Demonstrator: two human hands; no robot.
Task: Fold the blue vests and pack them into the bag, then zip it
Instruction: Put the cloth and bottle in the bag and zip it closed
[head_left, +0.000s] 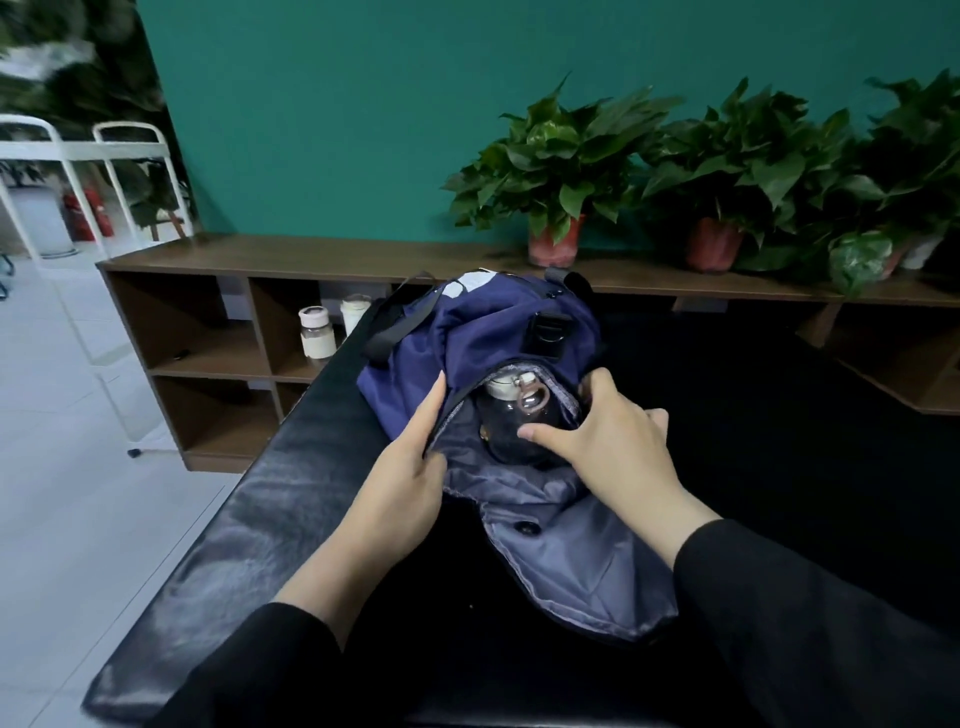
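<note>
The bag (483, 332), a navy duffel, lies at the centre of the frame on the black surface (249, 545), with its end opening unzipped and facing the viewer. Inside the opening sits a dark bottle (514, 421) with a pale cap. The grey-blue lined flap (571, 561) spreads out from the opening toward the lower centre of the frame; a dark button is visible on it.

Progress, as a judgement: no folded blue vest can be identified with certainty. The grey-blue fabric may be a vest or the bag's own lining; the view does not settle this. The zip is not yet closed, so zipping remains, and any packing looks unfinished.

The left hand (410, 467) pinches the left edge of the opening, fingers extended along the rim and thumb tucked under the fabric, holding it apart. The right hand (597, 441) lies over the right side of the opening, thumb touching the bottle, fingers curled around the right rim. Both hands thus touch the bag directly.

Beyond the bag, a brown shelf unit (208, 322) runs along a teal wall; two jars (332, 325) stand in one compartment. Potted plants (558, 171) occupy the shelf top at upper right.
</note>
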